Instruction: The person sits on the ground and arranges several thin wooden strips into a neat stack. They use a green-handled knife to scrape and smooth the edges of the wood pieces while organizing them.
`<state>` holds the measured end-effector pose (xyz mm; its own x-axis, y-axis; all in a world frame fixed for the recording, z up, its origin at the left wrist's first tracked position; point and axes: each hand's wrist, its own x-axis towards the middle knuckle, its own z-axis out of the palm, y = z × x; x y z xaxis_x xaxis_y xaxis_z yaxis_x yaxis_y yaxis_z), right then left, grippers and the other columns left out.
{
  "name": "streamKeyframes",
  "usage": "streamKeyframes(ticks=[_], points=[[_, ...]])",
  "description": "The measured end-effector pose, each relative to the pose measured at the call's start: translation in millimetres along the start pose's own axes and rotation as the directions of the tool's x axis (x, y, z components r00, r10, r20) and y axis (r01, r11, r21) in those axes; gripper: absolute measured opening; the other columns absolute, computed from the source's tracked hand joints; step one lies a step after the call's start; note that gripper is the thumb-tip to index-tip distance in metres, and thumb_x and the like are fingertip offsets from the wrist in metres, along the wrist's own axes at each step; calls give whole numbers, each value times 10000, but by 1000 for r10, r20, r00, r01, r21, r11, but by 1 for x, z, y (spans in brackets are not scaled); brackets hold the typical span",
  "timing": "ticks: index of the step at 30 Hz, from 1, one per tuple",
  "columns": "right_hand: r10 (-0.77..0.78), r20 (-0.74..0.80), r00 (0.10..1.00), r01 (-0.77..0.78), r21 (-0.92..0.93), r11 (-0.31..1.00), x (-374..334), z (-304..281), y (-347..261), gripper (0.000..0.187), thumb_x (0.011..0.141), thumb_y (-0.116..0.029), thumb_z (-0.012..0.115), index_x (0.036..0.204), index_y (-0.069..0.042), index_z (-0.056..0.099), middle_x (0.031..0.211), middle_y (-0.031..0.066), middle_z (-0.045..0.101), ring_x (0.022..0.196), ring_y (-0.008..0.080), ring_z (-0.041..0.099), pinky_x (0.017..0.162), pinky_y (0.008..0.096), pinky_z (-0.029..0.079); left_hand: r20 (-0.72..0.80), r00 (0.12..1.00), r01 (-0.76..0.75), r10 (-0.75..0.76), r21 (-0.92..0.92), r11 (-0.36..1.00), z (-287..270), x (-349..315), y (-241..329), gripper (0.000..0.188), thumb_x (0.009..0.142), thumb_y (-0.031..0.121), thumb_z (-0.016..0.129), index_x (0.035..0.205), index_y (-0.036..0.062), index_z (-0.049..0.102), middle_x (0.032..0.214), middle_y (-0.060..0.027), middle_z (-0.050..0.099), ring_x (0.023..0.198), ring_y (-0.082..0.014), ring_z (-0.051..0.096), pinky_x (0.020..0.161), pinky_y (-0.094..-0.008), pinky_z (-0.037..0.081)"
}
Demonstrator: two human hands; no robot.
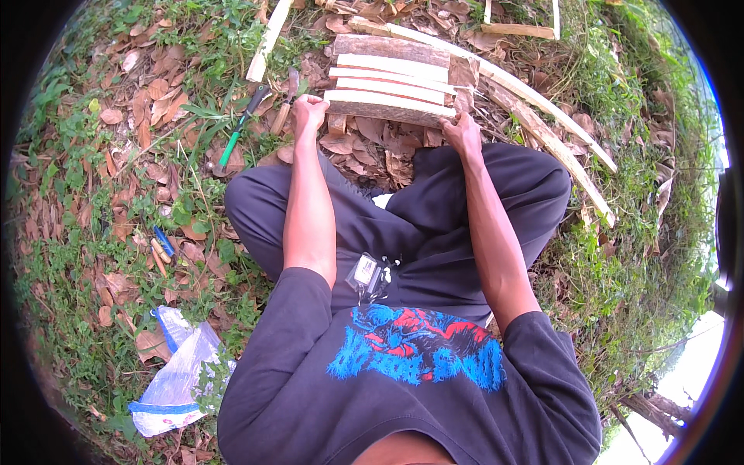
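Observation:
My left hand [310, 115] pinches the left end of the nearest wooden slat [387, 107], a split piece with a pale top and bark on its near side. At its opposite end, the fingers of my right hand [463, 135] close on the same slat. Beyond it lie several more pale slats [391, 74] in a row, roughly parallel, with a barky piece [391, 50] farthest away. Short wood ends [337, 125] show beneath the row. A blade with a wooden handle [282, 116] lies just left of my left hand.
Left on the leafy ground are a tool with a black and green handle [232, 139], a pale stick [269, 43], a small blue object [164, 241] and a white-and-blue plastic bag [177, 376]. Long curved split poles [535, 91] lie at right. Earphones [385, 273] rest in my lap.

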<state>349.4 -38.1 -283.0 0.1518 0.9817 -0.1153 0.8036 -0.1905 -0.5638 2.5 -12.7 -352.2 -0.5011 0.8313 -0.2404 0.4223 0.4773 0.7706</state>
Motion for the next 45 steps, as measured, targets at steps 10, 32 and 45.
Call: streamKeyframes(ticks=[10, 32, 45], points=[[36, 28, 999, -35, -18, 999, 8, 11, 13, 491, 804, -334, 706, 1072, 59, 584, 1044, 273, 640, 1013, 395, 612, 869, 428, 471, 106, 990, 91, -89, -15, 996, 14, 24, -24, 282, 709, 298, 771, 885, 96, 682, 922, -108, 711, 892, -258, 676, 815, -374, 509], [-614, 52, 787, 586, -376, 718, -2, 31, -38, 524, 832, -212, 669, 1304, -78, 482, 1359, 172, 457, 1293, 354, 396, 1073, 499, 309, 141, 987, -72, 82, -74, 995, 3, -5, -21, 430, 675, 238, 818, 978, 79, 557, 740, -74, 632, 710, -201, 617, 676, -361, 482], [-630, 25, 776, 577, -433, 693, 0, 108, -77, 602, 974, -499, 345, 1439, -118, 383, 1519, 55, 323, 1418, 258, 255, 1163, 477, 158, 314, 947, 161, -69, -277, 947, -8, -15, -7, 408, 741, 158, 792, 1033, 81, 518, 720, 5, 539, 520, -84, 424, 427, -255, 323]])
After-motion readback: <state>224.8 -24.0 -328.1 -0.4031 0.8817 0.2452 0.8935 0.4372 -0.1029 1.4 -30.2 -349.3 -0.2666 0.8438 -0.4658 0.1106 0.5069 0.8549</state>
